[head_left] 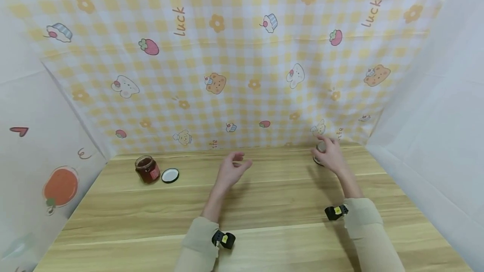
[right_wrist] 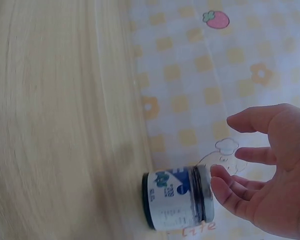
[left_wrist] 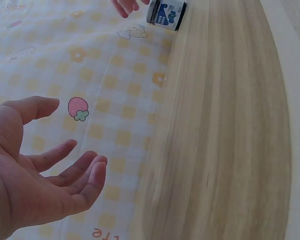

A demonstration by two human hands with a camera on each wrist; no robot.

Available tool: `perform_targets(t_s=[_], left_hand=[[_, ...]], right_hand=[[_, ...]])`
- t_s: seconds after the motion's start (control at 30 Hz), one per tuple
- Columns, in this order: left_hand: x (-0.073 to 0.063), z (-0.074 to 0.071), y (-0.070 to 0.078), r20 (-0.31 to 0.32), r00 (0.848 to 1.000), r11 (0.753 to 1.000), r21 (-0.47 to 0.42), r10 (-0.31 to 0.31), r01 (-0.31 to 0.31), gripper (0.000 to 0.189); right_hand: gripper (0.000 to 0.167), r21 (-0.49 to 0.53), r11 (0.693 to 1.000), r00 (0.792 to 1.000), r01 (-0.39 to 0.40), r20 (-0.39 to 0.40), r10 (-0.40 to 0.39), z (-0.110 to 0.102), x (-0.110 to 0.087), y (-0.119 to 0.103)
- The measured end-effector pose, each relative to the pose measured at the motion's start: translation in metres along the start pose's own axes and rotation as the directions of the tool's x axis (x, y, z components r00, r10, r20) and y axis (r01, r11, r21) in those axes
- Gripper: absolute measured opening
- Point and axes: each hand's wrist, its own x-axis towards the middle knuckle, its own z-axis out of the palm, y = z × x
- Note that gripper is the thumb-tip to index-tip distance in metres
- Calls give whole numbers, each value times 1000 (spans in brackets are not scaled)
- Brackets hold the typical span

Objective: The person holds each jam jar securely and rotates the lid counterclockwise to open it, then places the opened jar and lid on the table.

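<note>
A labelled jar (right_wrist: 172,200) with a blue and white label stands at the back right of the table, partly hidden behind my right hand (head_left: 329,154) in the head view. In the right wrist view, that right hand (right_wrist: 262,175) has its fingers loosely bent, the fingertips right at the jar's top rim. My left hand (head_left: 231,171) hovers over the middle of the table with thumb and fingers spread apart, and nothing lies between them. At the back left stands an uncovered glass jar (head_left: 147,169) of dark red contents, a round lid (head_left: 170,175) lying beside it.
The wooden table (head_left: 264,205) meets a yellow checked cloth (head_left: 245,62) hanging along its back edge. Pale sheets hang at the left and right sides. A small black camera sits on each wrist.
</note>
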Motion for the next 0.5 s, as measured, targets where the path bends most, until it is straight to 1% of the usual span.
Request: perform_targets(t_s=[0.17, 0.33, 0.5], left_hand=[[1, 5, 1, 8, 1000, 1000, -6, 1, -1, 46], [1, 9, 1, 16, 1000, 1000, -17, 8, -7, 45], [2, 14, 1, 26, 1000, 1000, -20, 3, -2, 45]], right_hand=[[63, -6, 999, 999, -33, -11, 33, -3, 2, 7], [66, -18, 997, 997, -77, 12, 77, -6, 2, 14], [67, -45, 996, 997, -81, 18, 82, -8, 2, 18]])
